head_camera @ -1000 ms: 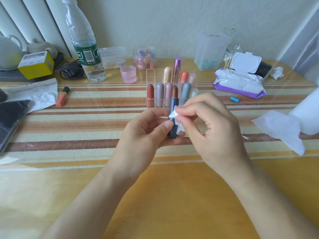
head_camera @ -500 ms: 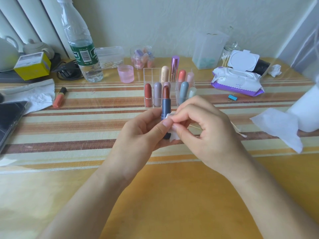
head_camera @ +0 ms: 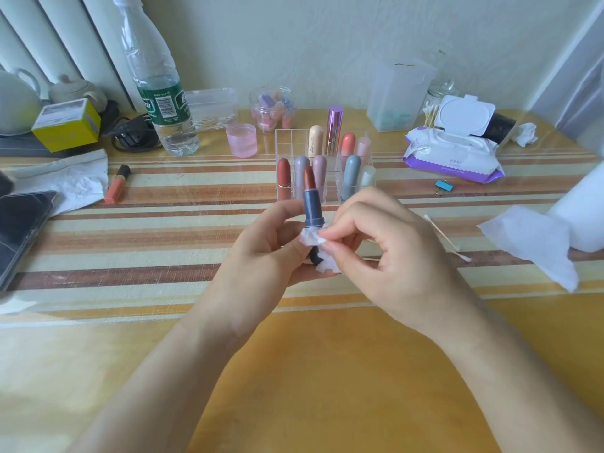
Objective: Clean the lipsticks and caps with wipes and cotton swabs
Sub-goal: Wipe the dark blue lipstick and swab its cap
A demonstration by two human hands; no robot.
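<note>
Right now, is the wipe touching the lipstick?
Touching. Head view: the wipe, pinched by the right hand, presses against the lipstick held by the left hand.

Hands (head_camera: 327,253) around lipstick (head_camera: 312,204), wipe (head_camera: 312,238)

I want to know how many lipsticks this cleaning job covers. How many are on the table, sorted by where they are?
Capped lipsticks standing in the rack: 9
Open lipstick held in the left hand: 1
Orange tube lying on the table: 1
Total: 11
</note>
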